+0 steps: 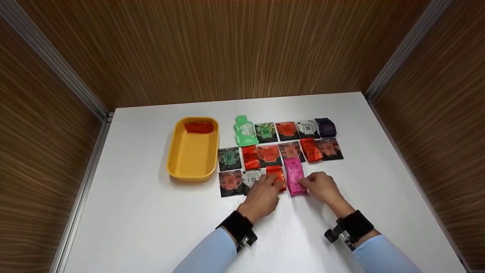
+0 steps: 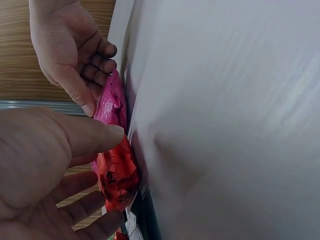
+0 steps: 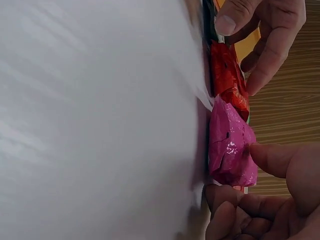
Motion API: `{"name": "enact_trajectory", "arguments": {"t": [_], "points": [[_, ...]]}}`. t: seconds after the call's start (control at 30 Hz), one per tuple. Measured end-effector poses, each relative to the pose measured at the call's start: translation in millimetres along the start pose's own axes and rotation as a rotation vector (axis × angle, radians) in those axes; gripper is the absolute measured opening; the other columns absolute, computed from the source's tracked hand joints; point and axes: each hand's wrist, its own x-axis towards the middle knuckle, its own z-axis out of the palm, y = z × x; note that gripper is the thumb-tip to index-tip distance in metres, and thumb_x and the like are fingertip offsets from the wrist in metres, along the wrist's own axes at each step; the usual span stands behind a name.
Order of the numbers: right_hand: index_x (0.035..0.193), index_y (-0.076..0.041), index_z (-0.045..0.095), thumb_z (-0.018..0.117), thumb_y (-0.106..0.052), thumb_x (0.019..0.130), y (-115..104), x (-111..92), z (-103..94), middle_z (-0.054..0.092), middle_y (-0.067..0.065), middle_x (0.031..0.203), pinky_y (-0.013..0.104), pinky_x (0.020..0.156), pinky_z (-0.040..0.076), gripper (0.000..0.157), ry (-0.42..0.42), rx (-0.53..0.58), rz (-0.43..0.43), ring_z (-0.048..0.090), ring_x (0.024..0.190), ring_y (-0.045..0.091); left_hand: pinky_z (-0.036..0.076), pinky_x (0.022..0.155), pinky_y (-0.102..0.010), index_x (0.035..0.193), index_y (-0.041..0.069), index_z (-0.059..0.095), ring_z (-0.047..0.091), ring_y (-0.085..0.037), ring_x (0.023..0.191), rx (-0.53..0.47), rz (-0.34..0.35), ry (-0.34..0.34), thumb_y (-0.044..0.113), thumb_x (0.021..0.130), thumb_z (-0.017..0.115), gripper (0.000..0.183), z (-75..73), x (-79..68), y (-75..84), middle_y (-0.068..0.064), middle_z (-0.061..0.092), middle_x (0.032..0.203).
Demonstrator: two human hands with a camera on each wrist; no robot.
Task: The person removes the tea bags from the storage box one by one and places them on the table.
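Note:
A glossy pink packet (image 1: 295, 176) stands out at the right end of the front row. My right hand (image 1: 323, 187) pinches its right edge between thumb and curled fingers; the right wrist view shows the thumb (image 3: 272, 159) against the packet's top. Just left of it lies a shiny red packet (image 1: 276, 177), its foil creased. Over this red packet is my left hand (image 1: 262, 195), fingers loosely bent and spread, with the thumb (image 2: 102, 136) beside the foil in the left wrist view. Partly under the left hand is a white-and-black sachet (image 1: 252, 176).
A yellow tray (image 1: 170, 159) at the left contains a red packet (image 1: 199, 127). Behind the hands, rows of flat sachets (image 1: 269, 154) include a green spouted pouch (image 1: 246, 131) and a dark purple packet (image 1: 326, 127). Wood-grain panels (image 1: 235, 53) enclose the white table (image 1: 136, 223).

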Motion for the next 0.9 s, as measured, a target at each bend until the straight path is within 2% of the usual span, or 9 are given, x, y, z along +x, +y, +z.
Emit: {"name": "enact_trajectory", "arguments": {"t": [0.17,0.33,0.43,0.57,0.7,0.83,0.9], "points": [[0.098,0.0,0.077,0.069,-0.034,0.1,-5.1,4.4,-4.7,0.074,0.01,0.086,0.031,0.061,0.045,0.035,0.031,-0.015,-0.009,0.06,0.071,0.021,0.054,0.105,-0.043,0.138,0.011,0.067,0.057,-0.031,0.129,-0.059,-0.035,0.013,0.017,0.097,0.074,0.041,-12.2,0.4,-8.7,-0.013,0.061,0.144],[0.103,-0.001,0.076,0.065,-0.031,0.101,-18.5,11.1,-8.9,0.074,0.01,0.086,0.033,0.062,0.046,0.032,0.091,-0.013,-0.025,0.061,0.071,0.021,0.051,0.11,-0.043,0.142,0.01,0.066,0.055,-0.031,0.135,-0.156,-0.141,0.037,0.017,0.099,0.071,0.043,-36.3,1.7,-31.1,-0.014,0.059,0.147],[0.107,-0.002,0.076,0.065,-0.03,0.102,-32.5,15.6,-6.9,0.074,0.01,0.088,0.034,0.066,0.048,0.031,0.128,0.003,-0.062,0.062,0.074,0.022,0.049,0.112,-0.042,0.143,0.01,0.065,0.053,-0.03,0.136,-0.201,-0.204,0.076,0.014,0.099,0.071,0.044,-53.2,2.5,-51.7,-0.013,0.059,0.147],[0.112,-0.003,0.076,0.067,-0.03,0.102,-58.1,23.7,2.0,0.075,0.01,0.092,0.038,0.072,0.052,0.03,0.146,0.034,-0.161,0.065,0.078,0.024,0.049,0.11,-0.044,0.138,0.007,0.067,0.055,-0.034,0.129,-0.204,-0.263,0.151,0.01,0.099,0.069,0.04,-73.5,4.0,-84.9,-0.015,0.063,0.139],[0.108,-0.009,0.078,0.068,-0.032,0.102,-88.6,33.2,15.3,0.075,0.007,0.092,0.043,0.08,0.052,0.026,0.142,0.032,-0.257,0.066,0.083,0.025,0.049,0.107,-0.046,0.135,0.003,0.068,0.055,-0.038,0.125,-0.21,-0.341,0.196,0.009,0.099,0.067,0.037,-89.7,6.5,-121.4,-0.019,0.065,0.134],[0.108,-0.012,0.078,0.069,-0.031,0.102,-117.3,41.8,30.9,0.075,0.003,0.091,0.039,0.077,0.052,0.022,0.112,0.05,-0.312,0.065,0.08,0.021,0.046,0.112,-0.045,0.143,0.003,0.063,0.051,-0.038,0.131,-0.225,-0.457,0.152,0.012,0.103,0.062,0.041,-102.6,7.8,-155.6,-0.019,0.061,0.142],[0.108,-0.011,0.077,0.069,-0.03,0.102,-130.1,46.1,38.5,0.073,0.003,0.089,0.036,0.071,0.051,0.021,0.084,0.081,-0.327,0.062,0.075,0.018,0.045,0.114,-0.045,0.146,0.003,0.061,0.05,-0.038,0.134,-0.217,-0.501,0.126,0.013,0.105,0.059,0.042,-107.2,8.3,-170.6,-0.019,0.06,0.145]]}}
